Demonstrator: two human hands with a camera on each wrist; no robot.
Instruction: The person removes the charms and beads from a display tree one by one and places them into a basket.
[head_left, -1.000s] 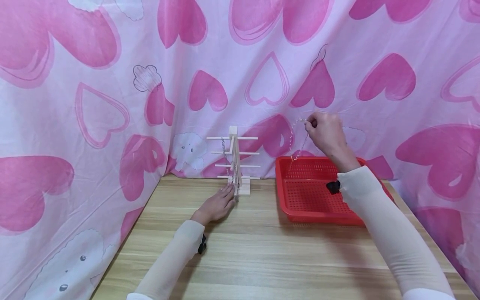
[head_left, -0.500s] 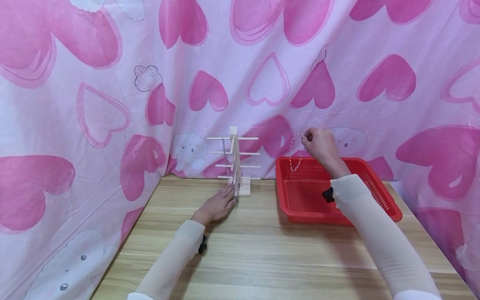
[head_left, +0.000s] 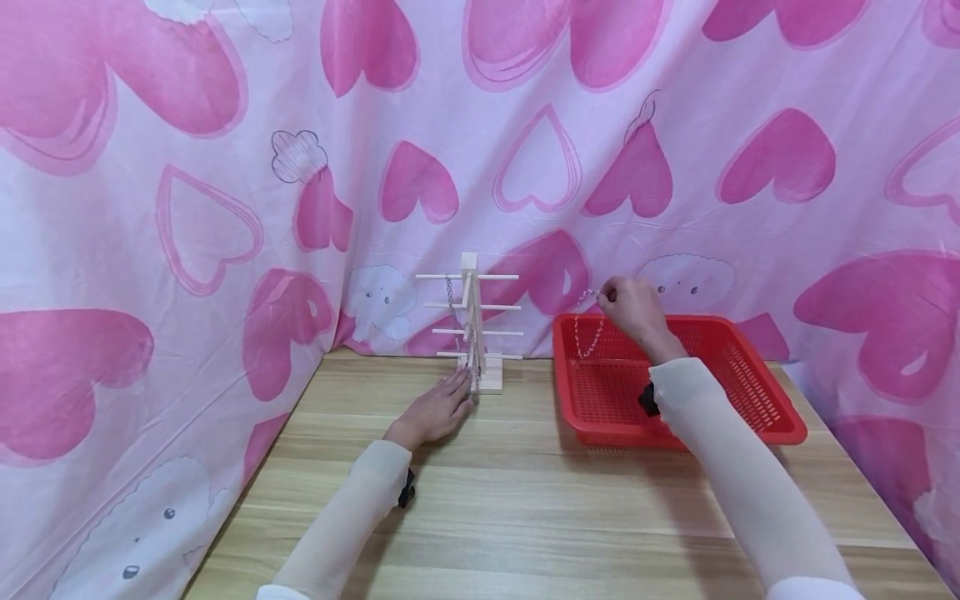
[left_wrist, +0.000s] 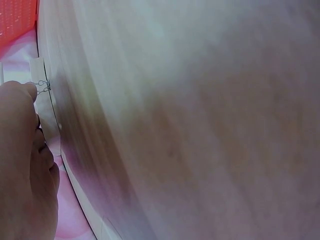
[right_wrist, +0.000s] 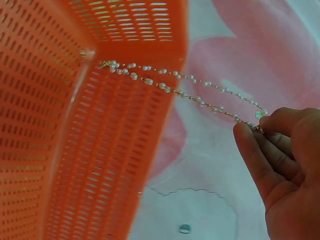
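In the head view, my right hand point(head_left: 633, 312) pinches a beaded necklace point(head_left: 588, 337) over the left part of the red basket. Its white pearl-like beads and the fingertips show closely in the right wrist view, where the necklace point(right_wrist: 162, 86) hangs as a long loop. My left hand point(head_left: 433, 408) grips the front left of the base of a wooden jewelry stand point(head_left: 491, 375). Silver chains point(head_left: 452, 300) hang from the stand's left and front pegs. A chain end point(left_wrist: 45, 86) lies by the left thumb in the left wrist view. The left fingertips are partly hidden.
The red perforated basket point(head_left: 566, 408) stands right of the stand on the wood-grain table point(head_left: 525, 517). A pink heart-patterned cloth point(head_left: 465, 108) hangs behind and along both sides. Bare pegs point(head_left: 502, 307) stick out from the stand's right side.
My right hand has come down and slightly left with the necklace, which now hangs lower in front of the basket's back wall. The left hand stays at the stand's base.
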